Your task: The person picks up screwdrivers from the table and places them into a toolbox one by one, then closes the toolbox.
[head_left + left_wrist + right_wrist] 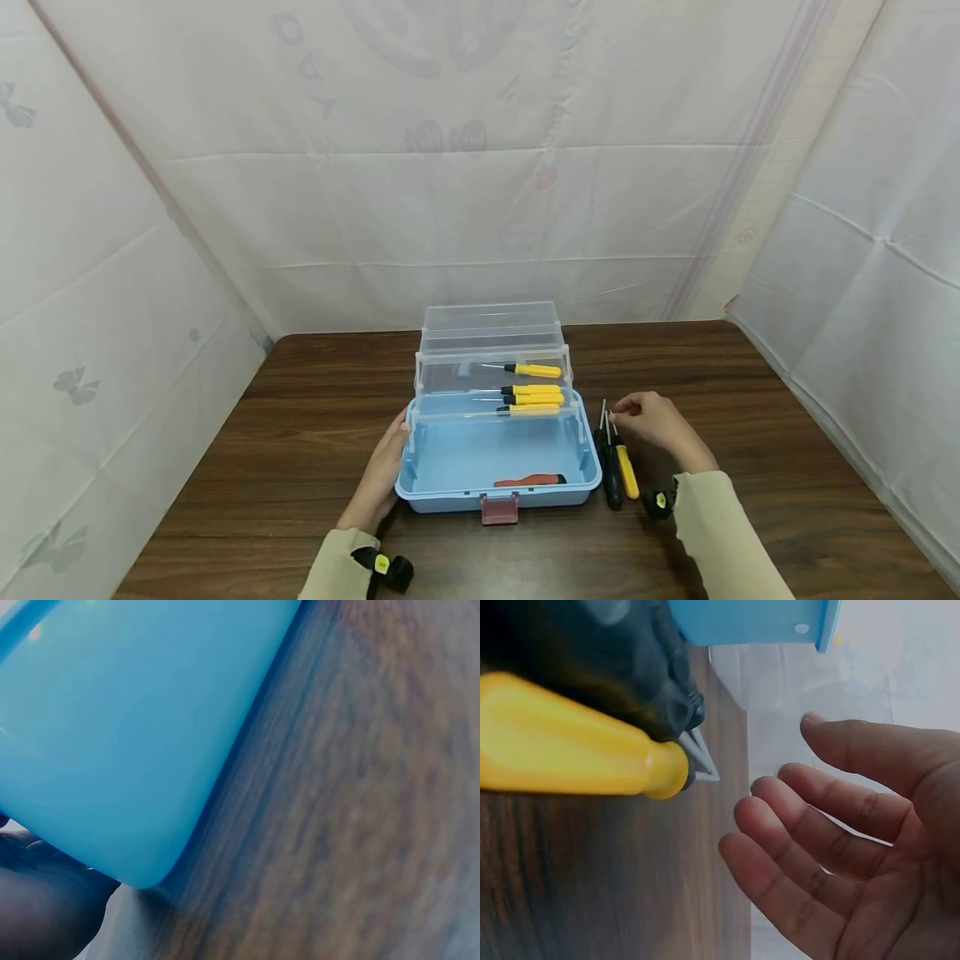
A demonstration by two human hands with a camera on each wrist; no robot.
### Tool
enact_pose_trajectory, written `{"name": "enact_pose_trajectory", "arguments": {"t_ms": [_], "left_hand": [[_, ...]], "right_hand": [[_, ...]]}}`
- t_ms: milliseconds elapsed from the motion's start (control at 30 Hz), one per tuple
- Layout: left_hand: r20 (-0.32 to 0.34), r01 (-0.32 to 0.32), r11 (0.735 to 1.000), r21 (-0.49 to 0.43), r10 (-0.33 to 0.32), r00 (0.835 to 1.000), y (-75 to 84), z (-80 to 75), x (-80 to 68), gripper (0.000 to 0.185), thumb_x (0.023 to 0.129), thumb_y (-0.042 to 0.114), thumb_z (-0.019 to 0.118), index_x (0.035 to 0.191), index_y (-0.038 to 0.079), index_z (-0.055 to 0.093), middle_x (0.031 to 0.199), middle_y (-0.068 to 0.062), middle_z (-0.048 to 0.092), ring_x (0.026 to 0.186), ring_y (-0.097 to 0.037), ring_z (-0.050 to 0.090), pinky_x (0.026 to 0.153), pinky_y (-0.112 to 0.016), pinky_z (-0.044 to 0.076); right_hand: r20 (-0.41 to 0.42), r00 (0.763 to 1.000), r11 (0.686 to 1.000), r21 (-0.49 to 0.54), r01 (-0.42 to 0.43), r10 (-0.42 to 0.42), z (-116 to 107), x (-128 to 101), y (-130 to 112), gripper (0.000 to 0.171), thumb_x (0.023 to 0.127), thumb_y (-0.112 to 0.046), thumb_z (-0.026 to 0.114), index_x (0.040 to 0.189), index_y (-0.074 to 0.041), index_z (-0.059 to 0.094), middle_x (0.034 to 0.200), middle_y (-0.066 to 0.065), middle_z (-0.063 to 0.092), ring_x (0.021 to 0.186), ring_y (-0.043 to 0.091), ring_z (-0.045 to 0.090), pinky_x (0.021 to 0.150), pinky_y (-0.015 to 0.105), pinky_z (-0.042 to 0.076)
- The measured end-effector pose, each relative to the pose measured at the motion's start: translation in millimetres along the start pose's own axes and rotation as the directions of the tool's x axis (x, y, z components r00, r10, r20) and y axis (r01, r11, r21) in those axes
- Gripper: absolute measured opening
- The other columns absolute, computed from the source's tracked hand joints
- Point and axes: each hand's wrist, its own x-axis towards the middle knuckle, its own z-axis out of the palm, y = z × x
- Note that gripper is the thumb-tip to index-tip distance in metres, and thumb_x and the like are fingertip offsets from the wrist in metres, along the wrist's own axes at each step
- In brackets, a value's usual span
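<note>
A light blue plastic toolbox (pixel 431 502) with a clear lid stands open on the table. My left hand (pixel 384 471) holds its left side, thumb at the rim; in the left wrist view that hand (pixel 49 904) shows beside the box's lower corner. To the right of the box lie black-handled screwdrivers (pixel 613 483) and a yellow-handled screwdriver (pixel 628 475), shafts pointing away from me. My right hand (pixel 656 423) is beside their tips. In the right wrist view the right hand (pixel 855 847) has loosely bent fingers, thumb apart, and nothing between them.
Several yellow-handled screwdrivers (pixel 534 389) lie in the clear raised tray (pixel 442 404). A tool with an orange-red handle (pixel 528 481) lies along the box's front inner edge. A reddish latch (pixel 498 510) hangs at the front. White sheeting (pixel 480 208) surrounds the wooden table (pixel 322 400).
</note>
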Motion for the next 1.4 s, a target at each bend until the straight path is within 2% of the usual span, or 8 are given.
{"name": "enact_pose_trajectory", "arguments": {"t_ms": [167,433,867,1400], "left_hand": [[-0.002,0.009,1.0,-0.006,-0.009,1.0,-0.3,-0.2,-0.3,0.058,0.106,0.042,0.022,0.156,0.016,0.011,0.162,-0.015,0.01,0.148,-0.038,0.011,0.116,-0.058,0.016],[-0.005,0.018,1.0,-0.011,-0.018,1.0,0.2,-0.2,-1.3,0.059,0.105,0.043,0.023,0.156,0.016,0.011,0.162,-0.015,0.01,0.148,-0.039,0.01,0.115,-0.058,0.015],[0.0,0.005,1.0,-0.009,-0.005,1.0,-0.3,-0.1,-0.5,0.056,0.106,0.039,0.022,0.156,0.016,0.011,0.162,-0.015,0.009,0.148,-0.038,0.01,0.116,-0.058,0.015],[0.007,0.003,1.0,-0.013,-0.003,1.0,-0.1,-0.6,-0.5,0.054,0.107,0.037,0.02,0.156,0.017,0.01,0.162,-0.013,0.008,0.148,-0.037,0.008,0.116,-0.058,0.014]], "right_hand": [[0.057,0.998,0.998,0.036,-0.042,0.04,1,-3,4,0.032,0.092,-0.018,0.063,0.113,0.006,0.062,0.095,0.014,0.065,0.079,0.019,0.062,0.069,0.035,0.057],[0.104,0.993,0.998,0.02,-0.053,0.051,3,-6,11,0.034,0.09,-0.016,0.065,0.113,0.008,0.061,0.092,0.012,0.064,0.076,0.018,0.061,0.066,0.035,0.057],[0.122,0.987,0.993,0.026,-0.112,0.108,11,-8,18,0.035,0.086,-0.015,0.069,0.111,0.008,0.061,0.089,0.012,0.061,0.075,0.017,0.06,0.063,0.033,0.057],[0.141,0.985,0.994,0.036,-0.105,0.099,12,-9,22,0.033,0.085,-0.013,0.069,0.108,0.009,0.061,0.093,0.014,0.063,0.075,0.018,0.061,0.065,0.035,0.057]]}}
